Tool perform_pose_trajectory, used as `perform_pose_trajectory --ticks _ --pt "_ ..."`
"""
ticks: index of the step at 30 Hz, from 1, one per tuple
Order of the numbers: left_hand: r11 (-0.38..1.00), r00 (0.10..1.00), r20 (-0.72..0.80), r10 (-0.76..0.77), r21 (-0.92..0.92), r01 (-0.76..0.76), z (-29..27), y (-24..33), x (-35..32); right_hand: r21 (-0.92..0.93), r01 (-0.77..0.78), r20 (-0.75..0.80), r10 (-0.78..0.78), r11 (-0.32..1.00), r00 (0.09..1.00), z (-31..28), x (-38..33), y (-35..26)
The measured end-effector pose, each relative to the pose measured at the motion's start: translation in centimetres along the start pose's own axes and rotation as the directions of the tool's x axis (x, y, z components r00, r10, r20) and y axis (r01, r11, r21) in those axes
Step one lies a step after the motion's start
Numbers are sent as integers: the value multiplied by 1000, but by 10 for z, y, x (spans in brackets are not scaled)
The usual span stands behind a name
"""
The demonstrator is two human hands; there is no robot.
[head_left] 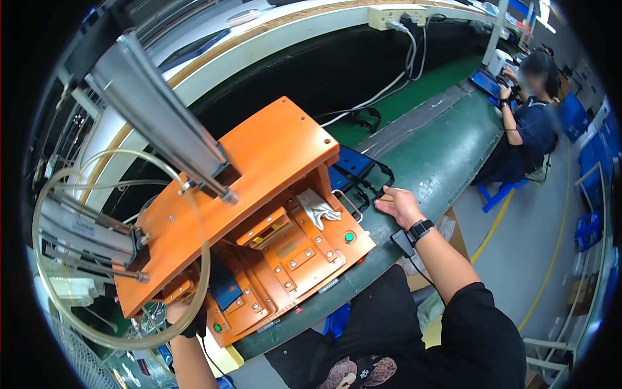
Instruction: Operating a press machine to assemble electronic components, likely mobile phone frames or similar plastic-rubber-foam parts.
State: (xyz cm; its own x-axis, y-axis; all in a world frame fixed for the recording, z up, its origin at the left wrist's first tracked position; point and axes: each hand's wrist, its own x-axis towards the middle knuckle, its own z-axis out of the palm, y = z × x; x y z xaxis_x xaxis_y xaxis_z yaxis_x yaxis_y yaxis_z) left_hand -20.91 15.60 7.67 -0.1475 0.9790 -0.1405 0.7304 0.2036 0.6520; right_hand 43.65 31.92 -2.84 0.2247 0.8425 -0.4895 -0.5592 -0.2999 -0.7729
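An orange press fixture (259, 162) with metal cylinders stands in front of me on the left. Its lower plate holds bolted blocks and a dark blue flat panel (224, 285) near the left end. My left hand (183, 312) reaches in at the fixture's left end, beside that panel; its fingers are hidden by the machine and a clear tube. To the right of the fixture, my right hand (400, 207) has its fingers curled by the black pieces at the edge of a blue tray (350, 162). What lies between the fingers is too small to make out.
A crumpled silvery cloth (317, 207) lies on the fixture near a green button (350, 238). A looped clear hose (201, 272) hangs at the left. White cables (409, 58) drop from a power strip (396, 17). Another person (534, 123) sits farther along the green bench (440, 146).
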Motion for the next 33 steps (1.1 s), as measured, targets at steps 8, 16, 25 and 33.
perform_pose_trajectory --ticks 8,16,25,33 --pt "994 995 49 85 63 -88 13 9 6 -737 670 586 -578 -90 568 26 -41 -10" --pt "979 985 36 167 115 -170 24 21 15 -809 517 587 -341 -279 734 49 -14 -4" --pt "975 994 -48 102 201 -91 28 42 22 -702 648 712 -278 -294 645 39 -28 -26" --pt "954 984 -177 37 298 18 37 77 56 -750 633 649 -403 -192 646 71 65 -100"
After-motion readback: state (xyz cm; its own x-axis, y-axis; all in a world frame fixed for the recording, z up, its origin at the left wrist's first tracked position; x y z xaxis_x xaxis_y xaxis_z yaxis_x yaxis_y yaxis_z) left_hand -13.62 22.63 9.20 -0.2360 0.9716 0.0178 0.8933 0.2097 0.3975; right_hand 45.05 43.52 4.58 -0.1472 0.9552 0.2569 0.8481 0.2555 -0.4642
